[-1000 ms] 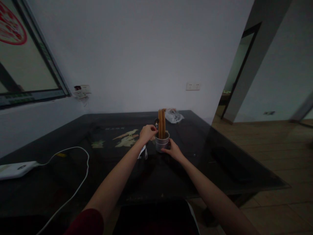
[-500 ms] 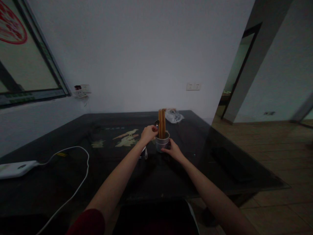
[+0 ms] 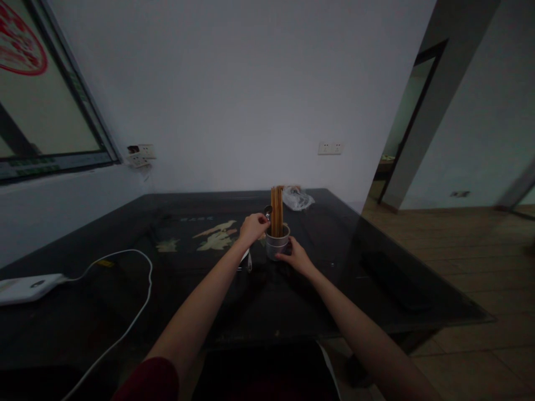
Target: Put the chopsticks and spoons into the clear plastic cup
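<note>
A grey utensil holder [image 3: 275, 248] stands upright on the dark table, with a bundle of wooden chopsticks [image 3: 276, 211] rising from it. My right hand [image 3: 296, 256] is closed round the holder's right side. At the holder's upper left, my left hand [image 3: 254, 227] pinches a metal spoon [image 3: 268, 210] by its handle, bowl upward, close beside the chopsticks. Whether the handle's end is inside the rim I cannot tell. Below my left wrist lie more shiny utensils [image 3: 249, 263], possibly spoons, partly hidden by my forearm.
A clear plastic bag [image 3: 296, 199] lies behind the holder near the wall. On the left, a white device [image 3: 33, 288] trails a white cable [image 3: 149, 284] over the table's edge. A dark flat object [image 3: 395, 281] rests at the right. The table [image 3: 330, 301] meets the wall behind.
The spoon's bowl has shifted very slightly beside the chopsticks, still in my left hand. My right hand and the holder have stayed in place.
</note>
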{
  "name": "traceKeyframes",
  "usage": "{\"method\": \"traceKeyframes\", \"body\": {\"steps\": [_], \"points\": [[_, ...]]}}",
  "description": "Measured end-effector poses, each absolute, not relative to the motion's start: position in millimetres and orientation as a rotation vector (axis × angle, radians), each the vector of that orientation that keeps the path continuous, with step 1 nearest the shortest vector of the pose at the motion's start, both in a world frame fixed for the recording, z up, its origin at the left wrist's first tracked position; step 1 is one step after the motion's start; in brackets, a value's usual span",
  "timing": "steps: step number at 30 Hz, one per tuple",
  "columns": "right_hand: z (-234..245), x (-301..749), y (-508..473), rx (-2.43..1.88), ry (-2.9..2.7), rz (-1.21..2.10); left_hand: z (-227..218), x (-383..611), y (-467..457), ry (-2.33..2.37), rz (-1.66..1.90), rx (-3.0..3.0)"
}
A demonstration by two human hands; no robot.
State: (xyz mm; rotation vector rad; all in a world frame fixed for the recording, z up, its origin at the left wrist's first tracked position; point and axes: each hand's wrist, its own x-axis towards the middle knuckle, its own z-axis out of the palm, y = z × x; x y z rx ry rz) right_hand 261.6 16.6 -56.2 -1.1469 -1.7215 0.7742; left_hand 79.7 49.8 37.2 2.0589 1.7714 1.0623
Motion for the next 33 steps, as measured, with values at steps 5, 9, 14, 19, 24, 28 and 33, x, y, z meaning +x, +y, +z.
{"method": "traceKeyframes", "body": {"steps": [5,9,14,19,24,28,33], "points": [[-55.6,261.4,16.3,-1.137,-1.714,0.791,38.1,79.6,50.5,1.763,1.061,2.070],[-50.4,260.2,13.1,-1.149,-1.714,0.790,38.3,80.2,51.7,1.786,1.025,2.069],[-47.9,259.5,11.3,-1.162,-1.718,0.794,39.5,79.9,51.9,1.791,1.013,2.064],[-51.6,260.4,13.5,-1.164,-1.724,0.769,40.4,78.8,50.6,1.788,1.027,2.046],[-53.1,260.9,14.5,-1.149,-1.724,0.791,41.4,78.4,50.0,1.761,1.033,2.057],[-54.6,261.0,15.4,-1.147,-1.720,0.793,44.1,78.2,49.2,1.752,1.032,2.079],[-58.0,261.1,17.5,-1.161,-1.713,0.772,46.9,77.9,48.9,1.766,0.972,2.130]]}}
